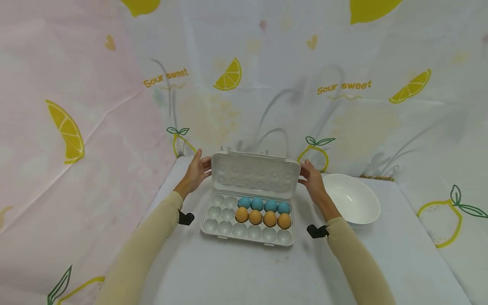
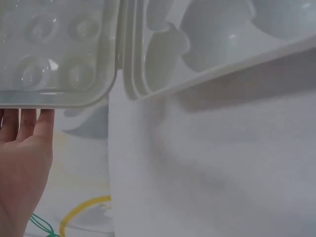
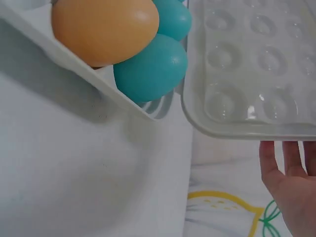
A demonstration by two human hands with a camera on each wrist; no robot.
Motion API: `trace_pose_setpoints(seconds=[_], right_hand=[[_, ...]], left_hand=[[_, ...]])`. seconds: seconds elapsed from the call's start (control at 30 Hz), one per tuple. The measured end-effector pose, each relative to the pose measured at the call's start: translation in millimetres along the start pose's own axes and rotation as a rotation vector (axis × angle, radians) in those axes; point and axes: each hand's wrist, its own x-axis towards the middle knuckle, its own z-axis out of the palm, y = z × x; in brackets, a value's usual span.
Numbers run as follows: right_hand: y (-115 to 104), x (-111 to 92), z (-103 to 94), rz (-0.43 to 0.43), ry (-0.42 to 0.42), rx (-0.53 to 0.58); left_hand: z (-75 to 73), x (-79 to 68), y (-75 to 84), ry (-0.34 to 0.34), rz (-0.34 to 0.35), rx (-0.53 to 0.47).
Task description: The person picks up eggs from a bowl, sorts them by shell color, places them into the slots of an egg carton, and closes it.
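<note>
A white plastic egg box lies on the table with its lid raised upright at the back. Blue eggs fill part of the back row, and orange eggs sit in front of them in the middle row. My left hand is at the lid's left edge, its extended fingers reaching behind it, thumb pointing up. At the opposite edge my right hand has its straight fingers behind the lid too. The fingertips of both hands are hidden by the lid.
A white bowl stands on the table to the right, close beside my right forearm. The white-covered table meets a lemon-printed cloth backdrop behind the box. Vacant cups show along the box's front row and left side.
</note>
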Motion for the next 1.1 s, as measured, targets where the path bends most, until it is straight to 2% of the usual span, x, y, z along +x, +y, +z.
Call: trace_pose_setpoints(seconds=[0.17, 0.27, 0.43, 0.53, 0.63, 0.7, 0.77, 0.87, 0.97, 1.1], right_hand=[[-15, -20, 4.6, -0.092, -0.031, -0.052], [-23, -36, 8.7, -0.212, -0.065, -0.135], [-22, -49, 13.0, -0.380, -0.127, -0.321], [-24, -54, 22.5, -0.425, -0.198, -0.370], [-24, -59, 31.6, -0.438, -0.274, -0.399], [-16, -62, 33.9, -0.428, -0.303, -0.436], [-3, -64, 34.8, -0.443, -0.317, -0.505], [18, -68, 36.6, -0.485, -0.332, -0.668], [32, -75, 41.5, -0.517, -0.346, -0.829], [43, -84, 48.3, -0.515, -0.370, -0.988]], left_hand=[[-1.5, -16.1, 0.0, -0.084, 0.071, 0.010], [3.0, -25.3, 1.8, -0.110, 0.114, 0.060], [16.9, -44.1, 12.8, -0.203, 0.206, 0.328], [22.9, -50.2, 12.3, -0.267, 0.269, 0.491], [26.1, -50.1, 2.3, -0.307, 0.315, 0.636], [28.3, -50.6, -5.8, -0.335, 0.355, 0.760], [30.9, -52.7, -13.1, -0.361, 0.402, 0.871], [33.7, -57.9, -23.4, -0.382, 0.449, 0.995], [35.3, -64.2, -32.5, -0.385, 0.443, 1.072], [38.3, -69.5, -44.0, -0.399, 0.415, 1.215]])
